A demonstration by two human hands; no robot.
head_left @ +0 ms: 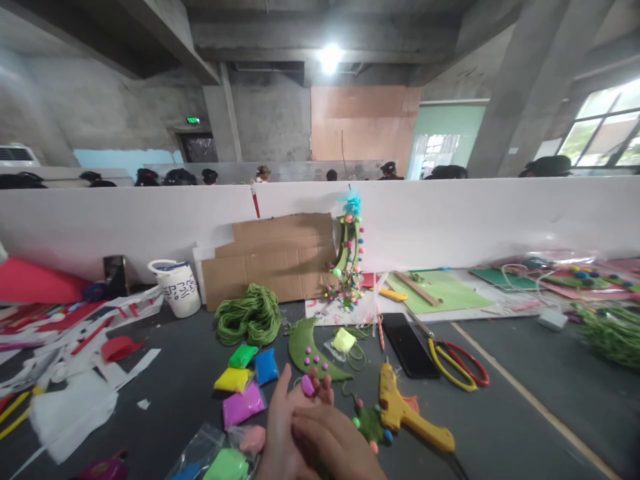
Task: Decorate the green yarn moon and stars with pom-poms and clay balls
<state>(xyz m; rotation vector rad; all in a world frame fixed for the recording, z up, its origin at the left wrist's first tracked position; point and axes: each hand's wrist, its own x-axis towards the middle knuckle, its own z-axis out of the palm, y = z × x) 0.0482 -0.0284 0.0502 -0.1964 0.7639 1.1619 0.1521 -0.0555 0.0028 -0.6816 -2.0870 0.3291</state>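
Observation:
My left hand (283, 423) is palm up at the bottom centre, fingers apart, with a purple clay lump (307, 385) lying at its fingers. Over its palm lies my right hand (336, 437), its fingers together; a bit of purple shows beneath them, mostly hidden. Just beyond is a green felt crescent (303, 343) dotted with small purple balls. Left of my hands are clay packets: purple (243, 404), yellow (233, 380), blue (267, 366) and green (243, 356). A small green felt piece with coloured balls (371, 423) sits to the right.
A yellow glue gun (414, 415), black phone (411, 345) and scissors (457, 364) lie to the right. Green yarn (249, 315), cardboard (270, 260) and a decorated hanging crescent (349, 257) stand behind. A white cup (180, 293) and paper scraps are left. Several people's heads show beyond the partition.

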